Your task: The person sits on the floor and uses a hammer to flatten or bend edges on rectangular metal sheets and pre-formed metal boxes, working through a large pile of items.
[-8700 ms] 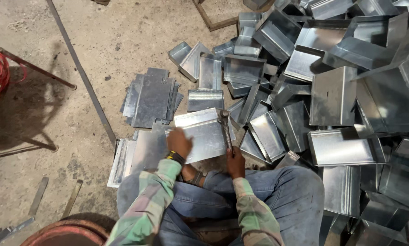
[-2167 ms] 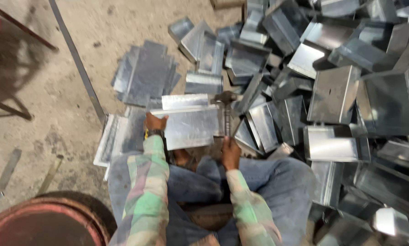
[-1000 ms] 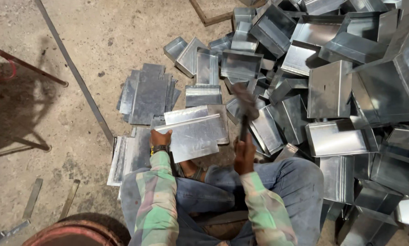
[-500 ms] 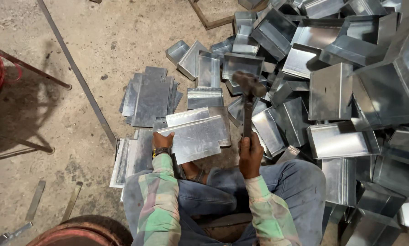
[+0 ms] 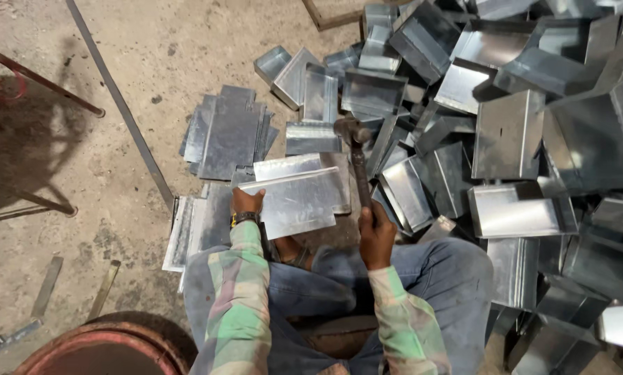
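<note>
1. Head view shows a seated person gripping a dark-headed hammer with a long dark handle [image 5: 356,163] in the right hand [image 5: 376,235], fingers wrapped tight round the lower end of the handle and the head raised above the floor.
2. Left hand [image 5: 245,202] presses down on the left edge of a flat, shiny galvanised steel sheet with a folded lip [image 5: 299,201], fingers spread flat on it; the sheet lies just ahead of the knees, on top of other flat sheets.
3. Risk: the left fingertips rest on the same sheet the hammer hangs over, so a blow that drifts left could catch them.
4. Risk: the sheet rests loosely on smooth metal; a glancing strike could make it skid or flip, and its bare cut edges sit against an ungloved hand.
5. Risk: the heap of bent grey sheet-metal trays [image 5: 513,132] crowds the right side, touching the jeans-clad leg [image 5: 450,271]; a jolt could bring a tray sliding onto it.
6. Risk: a bare foot in a sandal [image 5: 292,251] sits just beside the sheet's near edge, within reach of a dropped hammer.
</note>
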